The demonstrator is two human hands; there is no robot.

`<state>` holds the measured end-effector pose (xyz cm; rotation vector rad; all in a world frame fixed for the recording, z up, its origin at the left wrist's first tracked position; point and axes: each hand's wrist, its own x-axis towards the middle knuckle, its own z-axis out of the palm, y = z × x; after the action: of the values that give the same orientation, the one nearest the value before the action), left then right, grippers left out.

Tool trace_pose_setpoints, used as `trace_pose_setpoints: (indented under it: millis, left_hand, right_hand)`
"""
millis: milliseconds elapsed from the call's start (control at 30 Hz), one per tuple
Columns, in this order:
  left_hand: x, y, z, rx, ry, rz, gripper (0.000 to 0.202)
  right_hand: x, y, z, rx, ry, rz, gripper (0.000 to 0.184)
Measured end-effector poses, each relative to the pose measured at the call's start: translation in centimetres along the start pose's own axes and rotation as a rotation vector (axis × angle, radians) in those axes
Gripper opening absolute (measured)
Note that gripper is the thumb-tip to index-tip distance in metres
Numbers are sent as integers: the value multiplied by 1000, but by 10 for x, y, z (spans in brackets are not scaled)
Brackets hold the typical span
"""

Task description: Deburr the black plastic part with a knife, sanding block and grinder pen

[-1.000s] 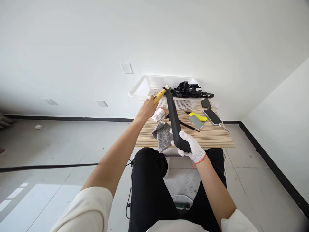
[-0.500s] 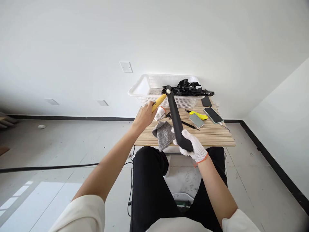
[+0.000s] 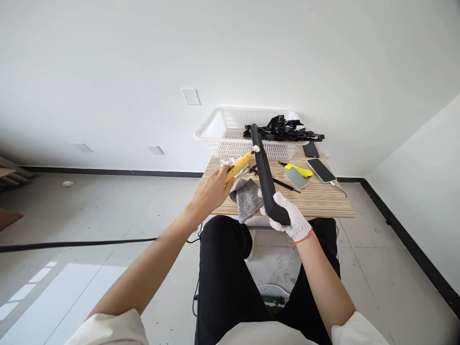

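My right hand [image 3: 290,219], in a white knit glove, is closed round the near end of a long black plastic part [image 3: 264,173] that slants up and away over the wooden table [image 3: 323,201]. My bare left hand [image 3: 212,190] grips a yellow-handled tool [image 3: 239,166]. The tool's pale tip touches the black part's left edge about a third of the way down from its far end. A grey cloth [image 3: 247,197] lies on the table between my hands.
A white mesh basket [image 3: 219,130] at the table's back holds several black plastic pieces [image 3: 283,129]. Two phones [image 3: 321,170] [image 3: 295,178], a yellow utility knife [image 3: 298,169] and a white glove [image 3: 227,162] lie on the table. A black cable [image 3: 72,243] crosses the floor at left.
The tool's tip has slid down the black part's edge from its far end towards me. My left hand has drawn back and down with it. The right hand keeps its hold.
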<state>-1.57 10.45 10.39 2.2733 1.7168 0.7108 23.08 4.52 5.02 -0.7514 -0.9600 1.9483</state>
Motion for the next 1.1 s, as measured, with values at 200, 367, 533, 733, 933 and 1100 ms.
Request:
trace_pose_setpoints:
  millis: [200,367,533,733,933,1100]
  left_hand:
    - [-27,9,-13,-2,-84,10,28]
    - [-45,14,-22,13,-148,4,22]
    - [-62,19,-30,41,-216,-29,25]
    - [-79,18,-38,16,-310,-28,29]
    - [-96,19,-48,36,-372,0,35]
    - [-104,28,-53,88,-391,35,35]
  right_hand:
    - [-1,1,-1,-10,25,-7,58]
    - [0,3,-2,-2,46,-7,61]
    - [2,2,-5,31,12,5,62]
    - [2,0,-5,40,10,3,59]
    - [7,3,-10,96,25,-17,56]
    - [9,4,-10,112,13,-25,61]
